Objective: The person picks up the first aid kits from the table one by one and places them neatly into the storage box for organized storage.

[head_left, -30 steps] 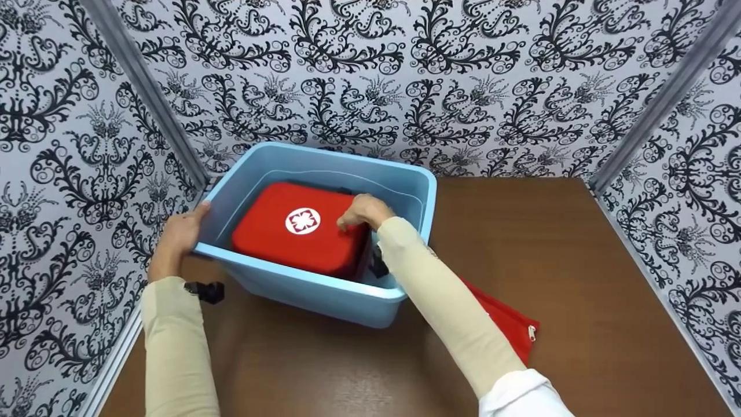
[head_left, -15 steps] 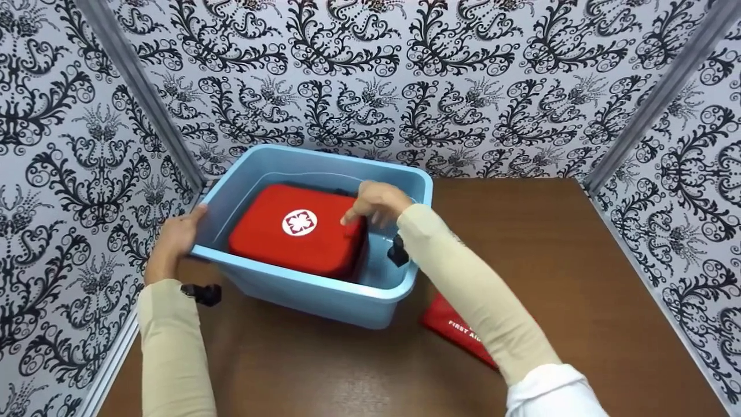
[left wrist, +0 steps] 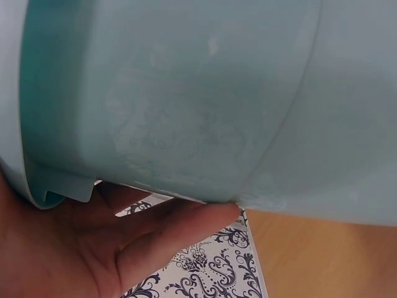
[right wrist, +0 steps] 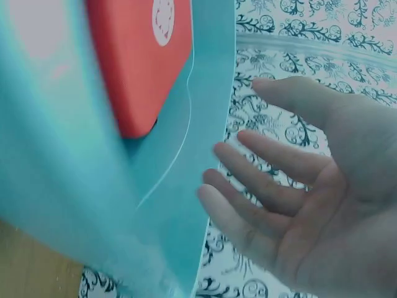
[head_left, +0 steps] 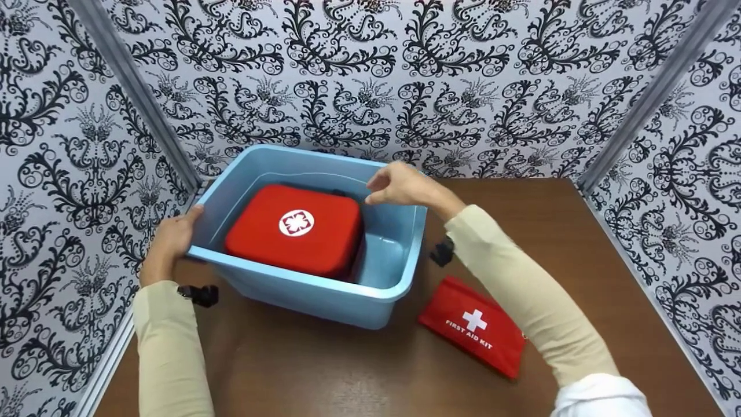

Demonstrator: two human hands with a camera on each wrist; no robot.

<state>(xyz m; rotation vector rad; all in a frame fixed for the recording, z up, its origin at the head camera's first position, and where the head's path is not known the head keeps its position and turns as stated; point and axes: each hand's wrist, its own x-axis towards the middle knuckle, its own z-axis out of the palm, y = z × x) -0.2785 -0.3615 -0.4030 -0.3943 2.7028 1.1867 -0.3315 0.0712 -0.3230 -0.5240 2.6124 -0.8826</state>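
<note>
A light blue plastic tub [head_left: 307,298] stands on the table, with a red first aid case [head_left: 333,231] lying in its left and middle part. The case bears a white round emblem on top. My left hand [head_left: 172,236] holds the tub's left rim; in the left wrist view, its fingers [left wrist: 180,239] lie against the outer wall. Over the tub's right end hovers my right hand [head_left: 408,186], apart from the case and holding nothing. Its fingers are loosely spread in the right wrist view.
On the brown table [head_left: 324,376], a flat red pouch [head_left: 501,344] printed "FIRST AID KIT" lies right of the tub, partly under the right forearm. Patterned wall panels [head_left: 347,104] enclose the table at the back and both sides.
My right hand has come off the right side of the case and moved right and up. More of the red pouch shows now. The left hand stays at the tub's rim.
</note>
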